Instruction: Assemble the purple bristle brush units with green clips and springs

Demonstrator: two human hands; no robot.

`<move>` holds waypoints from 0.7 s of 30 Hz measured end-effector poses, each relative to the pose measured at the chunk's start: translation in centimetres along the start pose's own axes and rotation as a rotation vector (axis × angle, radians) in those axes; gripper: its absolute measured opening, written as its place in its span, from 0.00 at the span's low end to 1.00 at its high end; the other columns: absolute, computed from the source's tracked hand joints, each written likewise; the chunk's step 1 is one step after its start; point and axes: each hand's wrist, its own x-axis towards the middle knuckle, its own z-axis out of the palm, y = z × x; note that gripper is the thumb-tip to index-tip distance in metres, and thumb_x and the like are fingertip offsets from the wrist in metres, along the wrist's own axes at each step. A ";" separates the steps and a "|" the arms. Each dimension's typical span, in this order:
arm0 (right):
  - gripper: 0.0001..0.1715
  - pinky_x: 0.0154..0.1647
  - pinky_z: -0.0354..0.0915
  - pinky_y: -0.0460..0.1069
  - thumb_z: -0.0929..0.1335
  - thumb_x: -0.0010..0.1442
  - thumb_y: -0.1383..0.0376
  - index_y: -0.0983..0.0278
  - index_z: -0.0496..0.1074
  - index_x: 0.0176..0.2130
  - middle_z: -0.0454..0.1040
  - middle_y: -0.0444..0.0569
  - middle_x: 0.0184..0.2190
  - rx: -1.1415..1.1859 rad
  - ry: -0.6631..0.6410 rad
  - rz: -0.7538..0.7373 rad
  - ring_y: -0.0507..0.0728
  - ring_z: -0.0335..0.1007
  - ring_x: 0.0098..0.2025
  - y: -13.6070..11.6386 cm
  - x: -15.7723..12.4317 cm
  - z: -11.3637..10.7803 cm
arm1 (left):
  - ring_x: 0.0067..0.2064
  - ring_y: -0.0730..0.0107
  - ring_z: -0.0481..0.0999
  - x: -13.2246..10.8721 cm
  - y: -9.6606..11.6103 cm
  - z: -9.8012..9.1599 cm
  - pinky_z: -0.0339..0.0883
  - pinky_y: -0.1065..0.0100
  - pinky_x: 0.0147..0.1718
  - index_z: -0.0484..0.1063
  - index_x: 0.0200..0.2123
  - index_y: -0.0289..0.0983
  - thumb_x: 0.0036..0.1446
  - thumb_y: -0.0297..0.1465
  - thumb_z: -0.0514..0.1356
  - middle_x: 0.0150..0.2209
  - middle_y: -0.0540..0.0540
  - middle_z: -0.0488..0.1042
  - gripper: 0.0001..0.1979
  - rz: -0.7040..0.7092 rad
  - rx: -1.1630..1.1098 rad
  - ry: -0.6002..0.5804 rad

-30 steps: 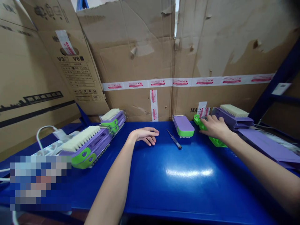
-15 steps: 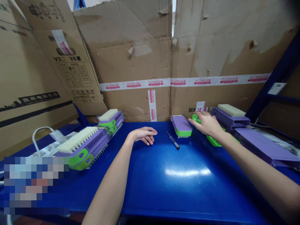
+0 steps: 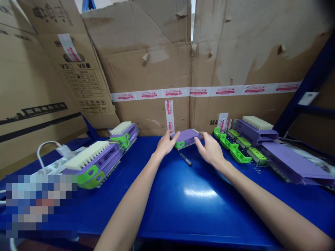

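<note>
A purple brush (image 3: 187, 135) with a green end cap lies crosswise between my hands at the back of the table, its flat purple face up and its bristles down. My left hand (image 3: 166, 143) grips its left end, thumb near the green cap. At the right end my right hand (image 3: 211, 150) closes on it with thumb and fingers; the fingertips are partly hidden. Just in front of the brush lies a screwdriver (image 3: 185, 159), handle towards me and its tip beside the brush.
Green plastic caps (image 3: 237, 154) and green-yellow pieces (image 3: 256, 155) with small springs lie to the right. Beyond them are purple housings (image 3: 298, 160). More purple brushes (image 3: 96, 162) sit at left beside a power strip (image 3: 51, 166). Cardboard (image 3: 154, 69) walls the back of the blue table (image 3: 167, 209).
My right hand has come left from the green caps to the brush, and my left hand has moved right onto it. The brush has shifted left and turned crosswise; the screwdriver has moved slightly left.
</note>
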 end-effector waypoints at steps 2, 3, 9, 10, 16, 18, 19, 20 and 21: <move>0.23 0.39 0.64 0.53 0.59 0.63 0.51 0.63 0.64 0.50 0.74 0.55 0.43 -0.092 -0.096 0.008 0.62 0.72 0.41 -0.6 -1.0 0.2 | 0.53 0.53 0.69 -0.3 0.3 0.0 0.62 0.57 0.50 0.62 0.55 0.39 0.54 0.56 0.50 0.51 0.37 0.70 0.33 0.068 0.099 0.005; 0.23 0.38 0.64 0.53 0.59 0.62 0.50 0.63 0.64 0.48 0.74 0.54 0.42 -0.126 -0.143 -0.009 0.62 0.73 0.40 -1.0 -1.5 0.4 | 0.55 0.52 0.67 -0.5 0.4 0.0 0.60 0.56 0.51 0.62 0.56 0.38 0.53 0.55 0.53 0.52 0.37 0.68 0.34 0.100 0.154 -0.011; 0.22 0.38 0.64 0.51 0.63 0.61 0.58 0.63 0.61 0.53 0.73 0.55 0.47 -0.178 -0.372 -0.286 0.62 0.71 0.46 -2.9 -2.9 1.9 | 0.55 0.53 0.65 -0.4 0.0 0.3 0.59 0.57 0.53 0.63 0.58 0.42 0.51 0.47 0.61 0.52 0.40 0.67 0.32 0.173 0.233 -0.066; 0.22 0.39 0.63 0.51 0.62 0.60 0.62 0.63 0.60 0.54 0.73 0.55 0.48 -0.174 -0.397 -0.314 0.61 0.71 0.47 -2.9 -2.9 1.9 | 0.55 0.55 0.66 -0.1 -0.3 0.2 0.59 0.59 0.54 0.64 0.57 0.42 0.50 0.45 0.63 0.52 0.41 0.67 0.32 0.175 0.188 -0.067; 0.20 0.35 0.61 0.49 0.61 0.58 0.65 0.60 0.64 0.51 0.75 0.50 0.43 -0.178 -0.510 -0.306 0.59 0.73 0.40 -0.6 -1.7 0.1 | 0.52 0.59 0.69 0.9 -3.1 -1.6 0.60 0.61 0.54 0.68 0.54 0.40 0.43 0.43 0.68 0.49 0.42 0.69 0.33 0.103 0.042 -0.011; 0.21 0.33 0.60 0.49 0.62 0.56 0.65 0.60 0.64 0.51 0.76 0.51 0.41 -0.225 -0.548 -0.234 0.60 0.73 0.40 0.5 -1.3 -0.7 | 0.52 0.58 0.68 0.9 -4.2 -2.3 0.60 0.61 0.53 0.68 0.54 0.40 0.44 0.43 0.67 0.49 0.42 0.69 0.32 0.039 0.042 0.054; 0.22 0.33 0.60 0.50 0.61 0.56 0.66 0.60 0.64 0.52 0.76 0.52 0.42 -0.254 -0.552 -0.188 0.61 0.73 0.40 1.0 -1.1 -0.9 | 0.53 0.57 0.68 0.9 -4.7 -2.6 0.60 0.60 0.53 0.68 0.54 0.40 0.45 0.42 0.67 0.49 0.41 0.69 0.32 0.011 0.042 0.089; 0.23 0.33 0.60 0.50 0.61 0.56 0.66 0.61 0.64 0.52 0.76 0.54 0.42 -0.282 -0.544 -0.142 0.62 0.73 0.41 1.5 -0.9 -1.1 | 0.53 0.57 0.68 0.8 -5.2 -2.9 0.60 0.60 0.54 0.68 0.53 0.39 0.45 0.42 0.66 0.49 0.41 0.68 0.32 -0.012 0.038 0.118; 0.24 0.34 0.61 0.51 0.61 0.56 0.66 0.62 0.63 0.53 0.75 0.55 0.43 -0.308 -0.531 -0.098 0.64 0.73 0.42 1.8 -0.8 -1.1 | 0.53 0.57 0.68 0.8 -5.6 -3.1 0.59 0.61 0.54 0.68 0.53 0.39 0.45 0.42 0.66 0.50 0.41 0.68 0.31 -0.027 0.028 0.139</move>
